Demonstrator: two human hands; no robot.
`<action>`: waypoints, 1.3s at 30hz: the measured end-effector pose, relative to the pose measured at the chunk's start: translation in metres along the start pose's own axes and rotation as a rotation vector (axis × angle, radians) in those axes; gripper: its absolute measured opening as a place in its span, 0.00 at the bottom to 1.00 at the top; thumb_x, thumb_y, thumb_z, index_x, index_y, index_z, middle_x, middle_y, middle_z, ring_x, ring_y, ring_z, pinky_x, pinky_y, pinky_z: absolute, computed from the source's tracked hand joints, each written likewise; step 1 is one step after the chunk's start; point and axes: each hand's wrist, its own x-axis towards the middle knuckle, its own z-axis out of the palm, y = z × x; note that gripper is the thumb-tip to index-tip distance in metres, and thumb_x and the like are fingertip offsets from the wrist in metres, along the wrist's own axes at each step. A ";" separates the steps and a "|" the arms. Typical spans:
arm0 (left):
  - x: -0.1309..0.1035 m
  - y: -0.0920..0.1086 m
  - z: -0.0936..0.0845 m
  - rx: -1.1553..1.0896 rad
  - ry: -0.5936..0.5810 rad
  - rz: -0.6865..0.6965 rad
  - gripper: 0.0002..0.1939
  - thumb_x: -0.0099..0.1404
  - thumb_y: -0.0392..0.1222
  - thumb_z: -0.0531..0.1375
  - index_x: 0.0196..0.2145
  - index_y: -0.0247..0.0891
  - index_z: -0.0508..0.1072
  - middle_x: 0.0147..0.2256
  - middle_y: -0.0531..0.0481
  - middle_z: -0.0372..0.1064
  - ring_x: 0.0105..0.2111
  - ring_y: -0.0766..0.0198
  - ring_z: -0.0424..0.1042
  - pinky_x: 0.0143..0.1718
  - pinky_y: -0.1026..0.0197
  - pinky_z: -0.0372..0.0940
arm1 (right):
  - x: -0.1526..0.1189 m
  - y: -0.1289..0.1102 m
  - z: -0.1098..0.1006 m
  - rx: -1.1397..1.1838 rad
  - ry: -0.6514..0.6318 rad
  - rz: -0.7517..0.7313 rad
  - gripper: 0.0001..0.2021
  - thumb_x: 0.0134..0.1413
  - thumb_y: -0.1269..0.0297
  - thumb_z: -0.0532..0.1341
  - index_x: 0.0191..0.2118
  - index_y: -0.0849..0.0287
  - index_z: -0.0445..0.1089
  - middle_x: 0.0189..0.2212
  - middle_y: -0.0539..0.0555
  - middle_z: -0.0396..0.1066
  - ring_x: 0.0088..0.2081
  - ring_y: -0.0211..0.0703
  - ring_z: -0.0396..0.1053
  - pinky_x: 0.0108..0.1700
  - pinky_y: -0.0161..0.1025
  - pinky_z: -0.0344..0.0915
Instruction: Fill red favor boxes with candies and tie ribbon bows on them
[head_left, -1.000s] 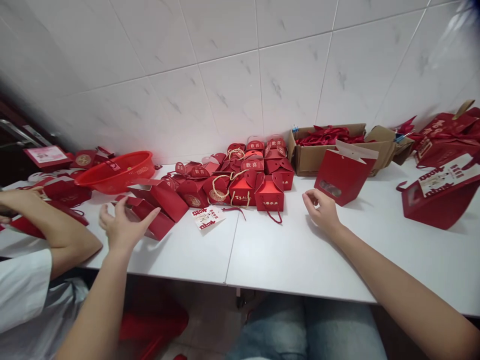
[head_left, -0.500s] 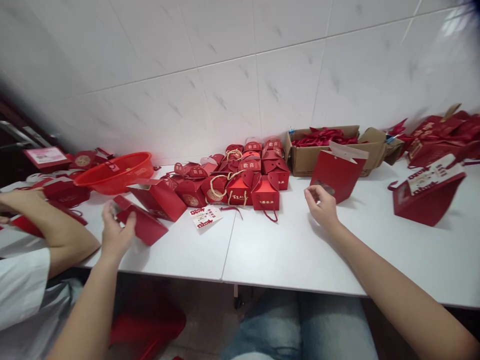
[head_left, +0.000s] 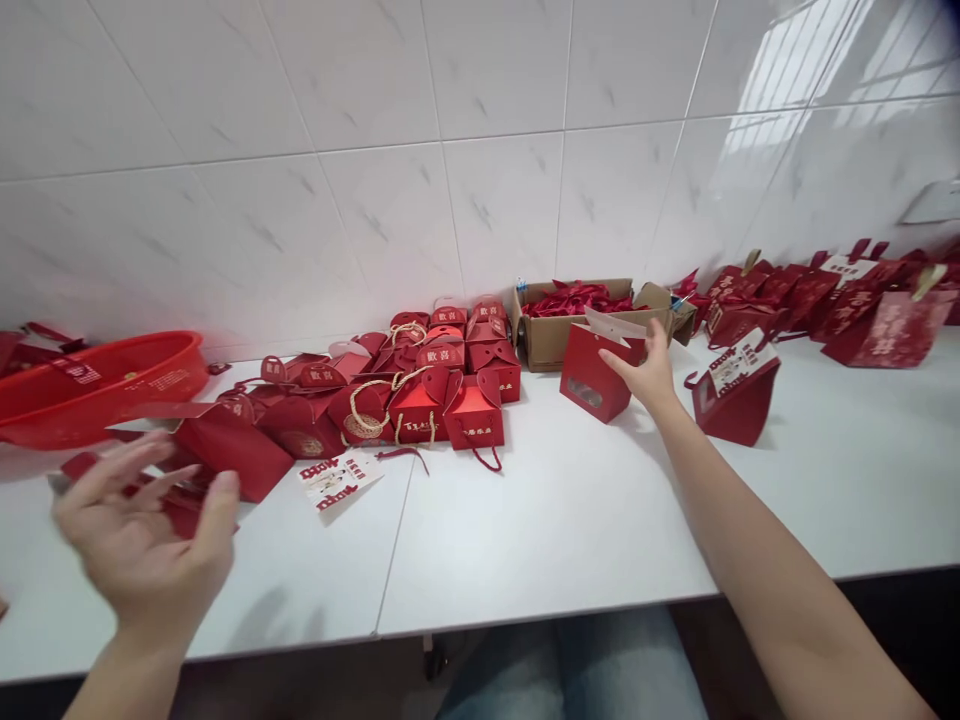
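Observation:
My left hand is raised at the left, smeared by motion, palm up with its fingers spread and nothing in it. Behind it a red gift box is partly hidden, and an open-topped red box leans beside that one. My right hand spans the right side of an upright red paper box with a pale top flap and a clear window. Its thumb lies across the front and its fingers are apart at the far side. Whether they press on the box is unclear.
Several small red boxes with rope handles stand grouped mid-table. A printed card lies before them. Behind are a cardboard carton of red ribbons and a red basin. A tagged red box and several red bags stand right.
My left hand has let go of the red box and opened, moving away from it. My right hand has opened and moved to the upright box's right side. The view has swung right.

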 end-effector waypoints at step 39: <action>-0.072 0.068 0.073 -0.035 -0.781 0.274 0.10 0.62 0.34 0.58 0.41 0.44 0.74 0.50 0.45 0.69 0.50 0.56 0.70 0.52 0.54 0.66 | -0.102 -0.075 0.004 0.320 -0.542 0.026 0.07 0.51 0.59 0.66 0.35 0.53 0.70 0.32 0.51 0.74 0.30 0.40 0.72 0.26 0.33 0.69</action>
